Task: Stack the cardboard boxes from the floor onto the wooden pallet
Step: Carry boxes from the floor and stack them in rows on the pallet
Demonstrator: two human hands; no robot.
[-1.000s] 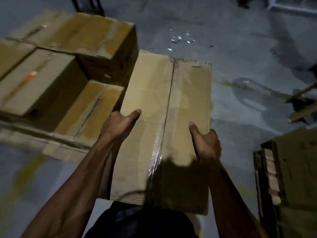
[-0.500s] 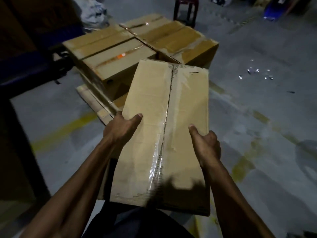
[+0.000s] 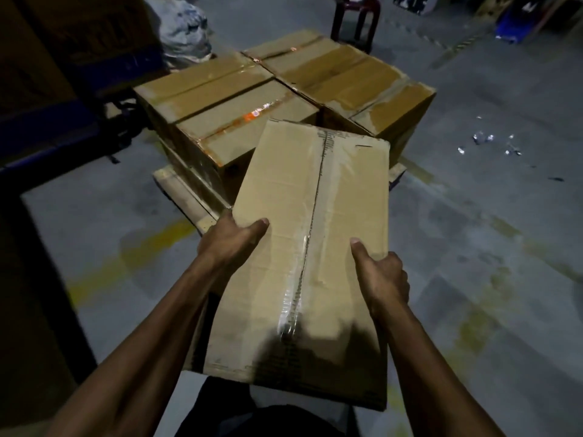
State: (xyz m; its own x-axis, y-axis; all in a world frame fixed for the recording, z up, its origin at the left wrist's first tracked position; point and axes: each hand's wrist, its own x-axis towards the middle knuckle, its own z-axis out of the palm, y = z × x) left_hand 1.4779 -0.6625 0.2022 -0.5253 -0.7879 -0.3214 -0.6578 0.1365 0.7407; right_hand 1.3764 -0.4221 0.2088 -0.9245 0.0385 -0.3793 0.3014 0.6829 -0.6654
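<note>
I carry a long taped cardboard box (image 3: 303, 222) in front of my body, off the floor. My left hand (image 3: 232, 239) grips its left edge with the thumb on top. My right hand (image 3: 380, 274) grips its right edge the same way. Ahead, several taped boxes (image 3: 284, 86) sit packed together on the wooden pallet (image 3: 189, 198), whose near left corner shows below them. The carried box's far end overlaps the near side of that stack in view.
A dark blue rack (image 3: 63, 127) and a dark upright stand at the left. A red stool (image 3: 355, 14) and a grey sack (image 3: 183, 26) sit behind the pallet. Small shiny scraps (image 3: 492, 143) litter the grey floor at right; yellow floor marks run across it.
My view has swung from the floor toward the pallet stack, which now sits centred ahead and closer. Both hands keep the same grip on the carried box.
</note>
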